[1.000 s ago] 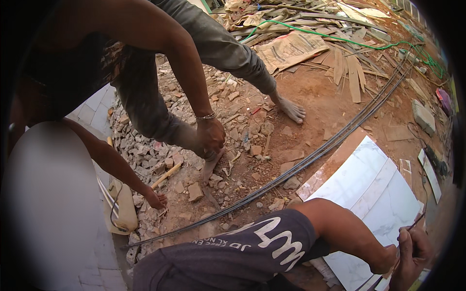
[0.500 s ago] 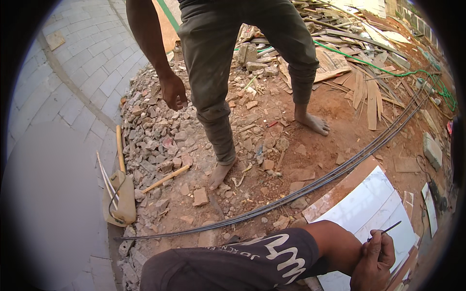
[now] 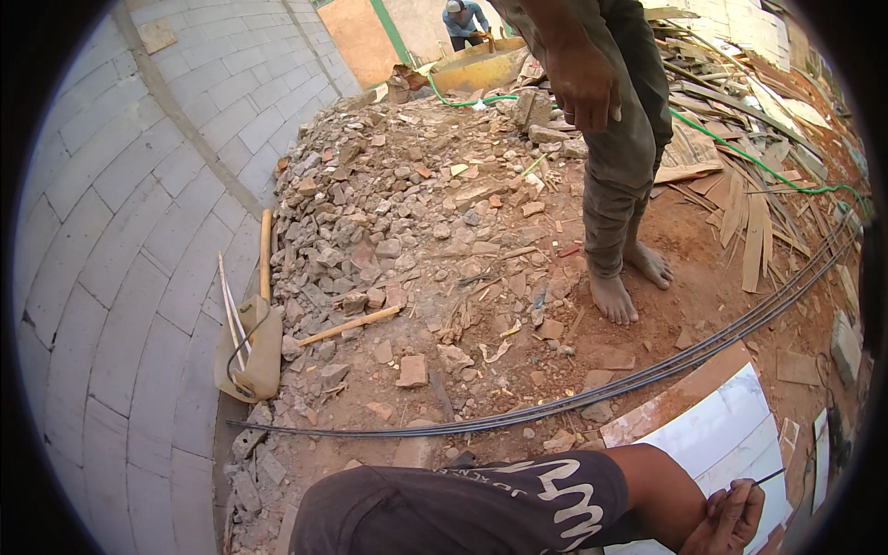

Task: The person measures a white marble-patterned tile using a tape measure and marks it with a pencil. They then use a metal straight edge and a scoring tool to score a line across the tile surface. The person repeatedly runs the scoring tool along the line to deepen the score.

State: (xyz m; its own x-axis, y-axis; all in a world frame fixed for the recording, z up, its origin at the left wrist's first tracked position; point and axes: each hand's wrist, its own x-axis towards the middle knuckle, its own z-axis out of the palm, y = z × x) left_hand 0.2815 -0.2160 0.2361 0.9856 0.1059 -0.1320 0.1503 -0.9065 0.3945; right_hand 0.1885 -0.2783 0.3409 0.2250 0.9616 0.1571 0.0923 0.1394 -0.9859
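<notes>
My right hand [image 3: 729, 520] is at the lower right edge, beside a bare knee [image 3: 659, 476] in dark shorts with pale print [image 3: 555, 495]. Its fingers are pinched around a thin dark stick, pencil-like [image 3: 770, 476], whose free end points to the upper right. Below and beyond the hand lies a white sheet-like panel [image 3: 731, 416] with faint lines, resting on a brown board [image 3: 661, 407]. My left hand is out of view.
A barefoot person in grey trousers [image 3: 615, 185] stands ahead. Long dark rods [image 3: 518, 412] cross the ground. Rubble [image 3: 370, 203] lies along the block wall [image 3: 120, 305], by a cut plastic container [image 3: 252, 356]. Scrap wood [image 3: 740, 139] is piled at right; another person [image 3: 467, 20] bends far back.
The view has shifted up and left. The standing person has stepped to the right, bringing both feet close together. My right hand still pinches the stick, now lower in the picture.
</notes>
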